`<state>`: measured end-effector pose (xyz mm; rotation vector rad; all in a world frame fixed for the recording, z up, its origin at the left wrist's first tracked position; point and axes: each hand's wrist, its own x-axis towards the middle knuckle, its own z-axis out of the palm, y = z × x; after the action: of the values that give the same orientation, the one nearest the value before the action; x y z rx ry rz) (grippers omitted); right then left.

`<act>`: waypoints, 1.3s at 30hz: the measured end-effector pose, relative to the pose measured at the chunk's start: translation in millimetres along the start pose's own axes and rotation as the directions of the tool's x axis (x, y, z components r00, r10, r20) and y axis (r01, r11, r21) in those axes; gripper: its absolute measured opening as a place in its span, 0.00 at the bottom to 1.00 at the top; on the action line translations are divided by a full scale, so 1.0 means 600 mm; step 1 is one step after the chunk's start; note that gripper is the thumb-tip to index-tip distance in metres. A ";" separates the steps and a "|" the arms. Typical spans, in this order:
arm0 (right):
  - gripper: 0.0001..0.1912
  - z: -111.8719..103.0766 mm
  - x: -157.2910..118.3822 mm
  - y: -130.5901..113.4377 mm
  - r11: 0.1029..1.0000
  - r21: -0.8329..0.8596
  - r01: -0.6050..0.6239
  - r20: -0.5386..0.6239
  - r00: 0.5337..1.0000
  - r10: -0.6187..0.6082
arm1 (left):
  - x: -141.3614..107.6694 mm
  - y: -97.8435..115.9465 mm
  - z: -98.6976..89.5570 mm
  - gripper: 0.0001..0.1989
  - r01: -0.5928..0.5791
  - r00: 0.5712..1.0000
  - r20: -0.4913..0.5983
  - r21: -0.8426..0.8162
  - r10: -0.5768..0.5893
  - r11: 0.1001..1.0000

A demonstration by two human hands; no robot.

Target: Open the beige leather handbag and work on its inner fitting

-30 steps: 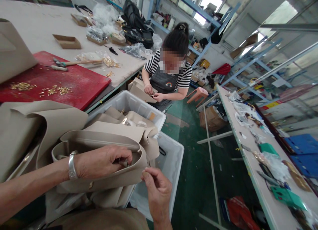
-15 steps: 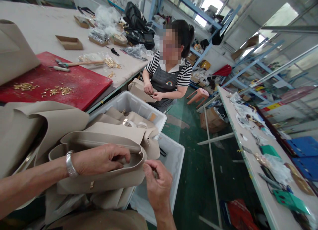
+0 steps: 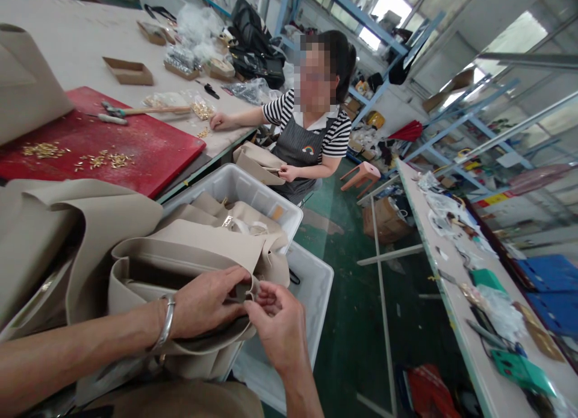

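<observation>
A beige bag (image 3: 167,252) lies open over the near end of a white crate, in front of my body. My left hand (image 3: 205,303), with a silver bracelet at the wrist, reaches into its mouth, fingers bent around the right end of the rim. On the outer side of that same end, my right hand (image 3: 275,312) pinches the bag's edge. The fingertips of both hands nearly meet there. Any small part between them is too small to make out.
More beige bags (image 3: 108,219) lie at left. White crates (image 3: 311,285) stand below. A red board (image 3: 149,147) holds brass pieces (image 3: 115,159) and a hammer (image 3: 149,111). Across the table corner sits a person (image 3: 311,129) with a beige bag.
My left hand has moved right to the bag's end, and my right hand has come left and up against it. The other person's one hand has left their bag for the brass pieces.
</observation>
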<state>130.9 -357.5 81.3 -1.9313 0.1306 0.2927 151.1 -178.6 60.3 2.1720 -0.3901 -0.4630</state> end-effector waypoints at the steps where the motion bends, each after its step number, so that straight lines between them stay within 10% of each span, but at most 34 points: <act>1: 0.17 0.003 0.000 0.005 0.999 0.023 0.022 0.006 1.000 -0.022 | 0.001 -0.003 0.008 0.10 -0.029 0.999 -0.025 -0.037 0.028 0.999; 8: 0.16 0.008 0.003 0.033 0.987 0.160 0.017 0.056 0.998 -0.026 | 0.007 -0.028 0.031 0.06 -0.277 0.956 -0.125 -0.102 0.264 0.956; 21: 0.17 -0.019 0.011 -0.020 0.835 -0.448 0.319 0.287 0.936 -0.203 | -0.005 -0.018 -0.001 0.09 -0.463 0.886 0.133 0.269 0.443 0.845; 31: 0.18 -0.006 0.033 -0.005 0.897 -0.311 0.314 0.256 0.937 -0.239 | 0.001 -0.037 0.003 0.09 -0.106 0.985 0.129 -0.075 0.115 0.992; 34: 0.17 -0.010 0.028 0.000 0.899 -0.319 0.300 0.215 0.947 -0.240 | 0.002 -0.030 -0.022 0.07 -0.049 0.971 0.235 -0.017 0.052 0.999; 39: 0.16 -0.012 0.017 0.005 0.920 -0.291 0.264 0.183 0.959 -0.217 | 0.000 -0.041 -0.046 0.33 -0.030 0.859 0.512 0.000 0.026 1.000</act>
<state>141.3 -364.7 78.5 -2.2046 -0.2676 0.3028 166.5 -145.3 55.7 2.0232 -0.7125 -1.0333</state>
